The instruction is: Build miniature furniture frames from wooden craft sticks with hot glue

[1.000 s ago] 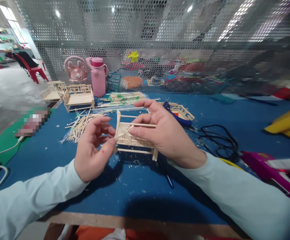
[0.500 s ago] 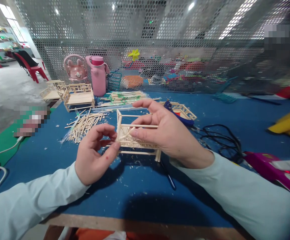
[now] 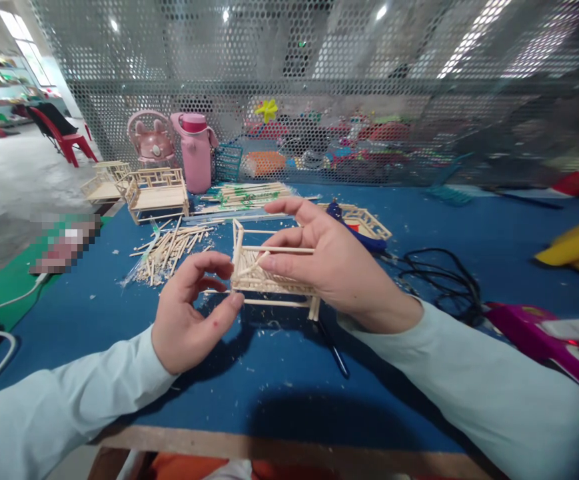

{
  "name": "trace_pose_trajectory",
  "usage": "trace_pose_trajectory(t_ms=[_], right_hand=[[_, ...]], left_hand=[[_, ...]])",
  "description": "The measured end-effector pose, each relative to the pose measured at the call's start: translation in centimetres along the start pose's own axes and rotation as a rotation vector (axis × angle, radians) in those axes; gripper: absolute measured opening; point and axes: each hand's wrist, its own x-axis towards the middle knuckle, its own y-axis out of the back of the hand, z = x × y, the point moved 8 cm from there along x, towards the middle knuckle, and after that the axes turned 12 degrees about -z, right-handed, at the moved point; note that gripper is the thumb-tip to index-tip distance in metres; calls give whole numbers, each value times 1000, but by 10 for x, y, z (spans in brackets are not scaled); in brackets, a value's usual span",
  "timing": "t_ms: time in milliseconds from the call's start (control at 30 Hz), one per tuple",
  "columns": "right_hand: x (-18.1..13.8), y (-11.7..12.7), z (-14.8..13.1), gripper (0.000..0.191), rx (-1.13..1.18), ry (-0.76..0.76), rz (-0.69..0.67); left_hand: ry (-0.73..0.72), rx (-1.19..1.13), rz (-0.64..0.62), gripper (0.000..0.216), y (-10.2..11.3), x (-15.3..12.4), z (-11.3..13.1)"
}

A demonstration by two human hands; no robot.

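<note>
A miniature bench built of thin wooden sticks (image 3: 279,287) stands in front of me, with a slatted seat, corner posts and rails. My left hand (image 3: 189,313) is curled at its left end, thumb low on the front corner and fingers by the corner post. Between the thumb and fingers of my right hand (image 3: 329,267) is a short wooden stick (image 3: 254,265), slanting down to the left inside the frame. That hand covers the bench's right part. A dark blue pen-like tool (image 3: 336,353) lies on the table just below the bench.
Loose sticks (image 3: 169,253) lie at left, near finished miniature benches (image 3: 156,197) and a pink bottle (image 3: 198,153). A blue holder (image 3: 364,237) sits behind my right hand. Black cable (image 3: 444,287) and a purple glue gun (image 3: 534,333) lie right. Perforated metal (image 3: 359,53) closes the back.
My left thumb has slid slightly down and right along the bench's left corner. The right hand and its stick stay nearly where they were.
</note>
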Motion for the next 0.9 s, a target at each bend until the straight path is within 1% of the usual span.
trace_pose_trajectory(t_ms=[133, 267, 367, 433, 500, 600, 667, 767, 833, 900], right_hand=[[0, -2, 0, 53, 16, -9, -10], [-1, 1, -3, 53, 7, 14, -30], [-1, 1, -2, 52, -57, -8, -123], [-1, -1, 1, 45, -139, -47, -201], [-3, -1, 2, 37, -220, -56, -225], [-5, 4, -4, 30, -370, -20, -143], [-7, 6, -11, 23, -540, -12, -79], [-10, 6, -22, 15, -810, 6, -28], [-13, 6, -30, 14, -909, 27, -5], [-15, 7, -35, 12, -946, 22, -5]], left_hand=[[-20, 95, -9, 29, 0, 0, 2], [-47, 165, -25, 29, -1, 0, 5], [-72, 182, -39, 30, -1, -2, 6], [-82, 180, -58, 32, -3, -3, 6], [-84, 167, -80, 34, -5, -4, 5], [-68, 97, -76, 38, -6, -4, 3], [-51, 22, -60, 42, -6, -4, 0], [-37, -60, -51, 46, -8, -4, -2], [-28, -83, -55, 46, -8, -4, -3], [-21, -97, -56, 46, -8, -4, -2]])
